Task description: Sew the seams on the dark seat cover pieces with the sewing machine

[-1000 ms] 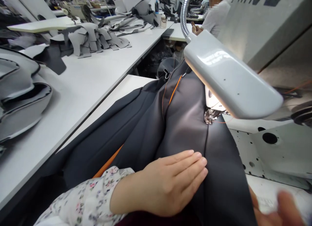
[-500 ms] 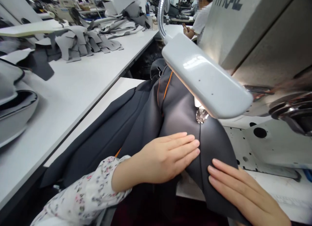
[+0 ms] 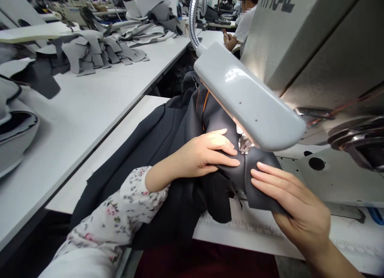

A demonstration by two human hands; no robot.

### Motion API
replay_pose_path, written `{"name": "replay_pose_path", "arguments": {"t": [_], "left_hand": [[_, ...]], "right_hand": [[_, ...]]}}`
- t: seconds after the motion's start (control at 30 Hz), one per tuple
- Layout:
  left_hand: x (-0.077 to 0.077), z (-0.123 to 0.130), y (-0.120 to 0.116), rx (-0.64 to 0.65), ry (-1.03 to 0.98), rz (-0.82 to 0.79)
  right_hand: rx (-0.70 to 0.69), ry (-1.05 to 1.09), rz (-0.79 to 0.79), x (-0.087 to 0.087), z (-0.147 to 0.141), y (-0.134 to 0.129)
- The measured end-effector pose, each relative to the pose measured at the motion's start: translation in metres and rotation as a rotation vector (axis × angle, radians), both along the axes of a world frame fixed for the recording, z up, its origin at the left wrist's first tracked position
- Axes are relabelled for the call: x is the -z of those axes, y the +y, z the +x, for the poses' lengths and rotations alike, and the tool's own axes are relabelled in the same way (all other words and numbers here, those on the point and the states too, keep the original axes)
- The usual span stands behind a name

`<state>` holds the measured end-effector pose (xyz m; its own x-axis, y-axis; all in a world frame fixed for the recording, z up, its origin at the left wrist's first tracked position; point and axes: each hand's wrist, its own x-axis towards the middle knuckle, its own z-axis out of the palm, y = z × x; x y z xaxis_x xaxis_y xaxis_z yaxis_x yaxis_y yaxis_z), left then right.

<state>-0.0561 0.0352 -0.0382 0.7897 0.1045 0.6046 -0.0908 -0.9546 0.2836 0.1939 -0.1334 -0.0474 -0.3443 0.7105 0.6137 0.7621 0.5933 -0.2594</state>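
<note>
Dark grey, smooth sheet material (image 3: 177,128) with orange piping lies bunched across the machine bed and runs under the presser foot (image 3: 244,145) of a sewing machine (image 3: 318,50). A seam line comes down from the foot. Left of this seam, my left hand (image 3: 207,154) rests on the material, open, its fingers slightly bent and pointing at the foot. On the right side my right hand (image 3: 294,198) is open too, with its fingers stretched flat on the material near its lower edge. Its thumb is mostly hidden below that edge.
A grey lamp (image 3: 249,98) on a bendy metal neck hangs just above the foot. Grey cut pieces (image 3: 90,50) lie on the white table (image 3: 90,98) at left. A ruler strip (image 3: 240,226) runs along the front. Another person (image 3: 246,26) sits behind.
The material has fed away from me under the foot, so its lower edge is closer to it. Both hands have moved forward with it; the ruler strip shows more.
</note>
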Motion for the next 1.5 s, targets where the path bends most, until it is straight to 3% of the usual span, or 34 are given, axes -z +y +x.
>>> {"name": "replay_pose_path", "arguments": {"t": [0.27, 0.47, 0.73, 0.87, 1.0, 1.2, 1.3, 1.4, 1.5], "left_hand": [[0.000, 0.001, 0.026, 0.073, 0.071, -0.277], [-0.001, 0.003, 0.032, 0.030, 0.072, -0.255], [0.043, 0.013, 0.045, -0.214, -0.012, -0.180], [0.060, 0.018, 0.039, -0.328, 0.012, -0.162], [0.070, 0.016, 0.005, -0.443, 0.022, -0.172], [0.093, -0.011, -0.082, -0.776, 0.267, -0.102], [0.111, -0.035, -0.124, -0.787, 0.382, 0.006], [0.126, -0.063, -0.158, -0.797, 0.401, 0.075], [0.138, -0.089, -0.178, -0.859, 0.363, 0.083]], "right_hand": [[0.001, -0.133, -0.015, -0.006, -0.001, -0.005], [0.004, -0.062, 0.022, -0.008, -0.005, 0.009], [0.060, 0.011, 0.062, -0.006, -0.006, 0.029], [0.101, 0.092, 0.111, 0.003, -0.006, 0.042], [0.158, 0.152, 0.178, 0.020, -0.005, 0.055], [0.292, 0.235, 0.174, 0.052, -0.013, 0.058], [0.323, 0.286, 0.100, 0.066, -0.022, 0.046], [0.365, 0.579, -0.018, 0.076, -0.024, 0.033], [0.427, 0.732, -0.101, 0.074, -0.012, 0.032]]}}
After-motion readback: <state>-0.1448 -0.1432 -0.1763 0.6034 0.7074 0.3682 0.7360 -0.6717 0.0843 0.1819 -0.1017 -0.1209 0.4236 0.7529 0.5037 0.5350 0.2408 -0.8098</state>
